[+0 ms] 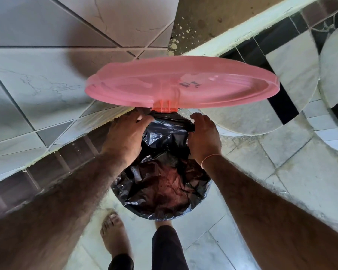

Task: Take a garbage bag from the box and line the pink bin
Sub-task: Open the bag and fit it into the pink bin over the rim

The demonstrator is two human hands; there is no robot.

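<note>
Both forearms fill the bottom of my view, reaching forward and down over the bin. Below them I see a bare left foot (115, 233) on the pale floor tiles (293, 172), with dark trouser legs at the lower edge.

My left hand (123, 139) is curled, its fingers closed on the black garbage bag (164, 184) at the far left part of the rim, close under the hinge. My right hand (204, 139) is also curled, fingers pinched on a fold of the same plastic at the far right part of the rim; a thin pink thread bracelet (210, 158) sits on that wrist. The two hands are near each other with bunched plastic between them.

The bag already sits in the pink bin, its film draped over the near rim so that no bin wall shows from here; only a reddish glow comes through the plastic in the middle of the opening. The plastic is crumpled and loose inside rather than smooth.

The bin's pink lid (181, 82) stands swung open beyond my hands, joined by its hinge (165, 107) at the far edge, its flat face turned toward me with some dark lettering I cannot read. A grey tiled wall (47, 78) rises on the left. I cannot see the bag box.
</note>
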